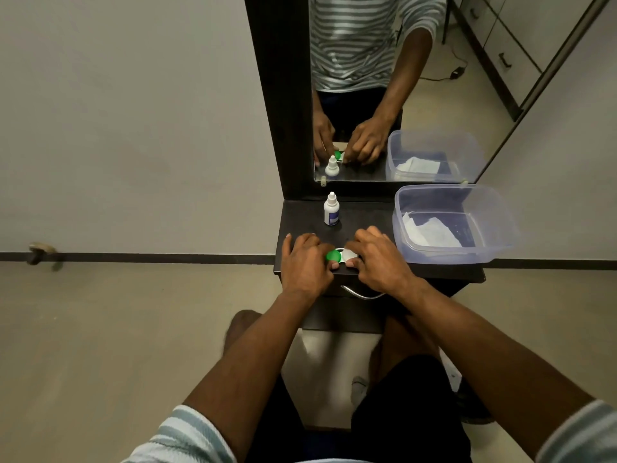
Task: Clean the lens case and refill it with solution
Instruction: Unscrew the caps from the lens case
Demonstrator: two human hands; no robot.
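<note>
Lens case [341, 256], with green cap [333, 255] and white cap [349, 254], lying at the front edge of the dark shelf [367, 218], gripped by the curled fingers of the left hand [305, 262] and right hand [380, 259], solution bottle [331, 209] upright just behind.

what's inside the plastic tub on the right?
Inside the clear plastic tub lies a crumpled white tissue on its floor. Nothing else shows through the walls; whatever is under the tissue is covered.

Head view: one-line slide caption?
Both hands, left and right, grip a green-and-white lens case on a dark vanity shelf.
</note>
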